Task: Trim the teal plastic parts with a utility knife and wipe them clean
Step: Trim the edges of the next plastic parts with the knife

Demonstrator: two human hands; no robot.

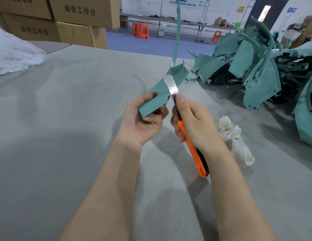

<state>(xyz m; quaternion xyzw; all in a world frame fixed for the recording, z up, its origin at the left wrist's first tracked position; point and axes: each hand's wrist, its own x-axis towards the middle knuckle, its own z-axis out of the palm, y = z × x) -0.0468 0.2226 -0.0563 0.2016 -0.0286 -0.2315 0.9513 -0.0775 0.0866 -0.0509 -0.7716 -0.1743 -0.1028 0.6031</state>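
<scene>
Trimming is underway at centre frame: the left hand (143,122) is gripping the long curved teal plastic part (157,98) by its near end, and the right hand (193,119) is clasping the orange-handled utility knife (190,145), blade lying against the part's edge. Shallow strokes, angling away from the left hand, seem wisest.

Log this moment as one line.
phase: trimming | left hand holds teal part | right hand grips utility knife, blade against part | cloth on table

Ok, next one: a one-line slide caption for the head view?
Left hand holds a teal part while the right hand sets the knife blade against it; rag beside, teal pile at right.
</scene>
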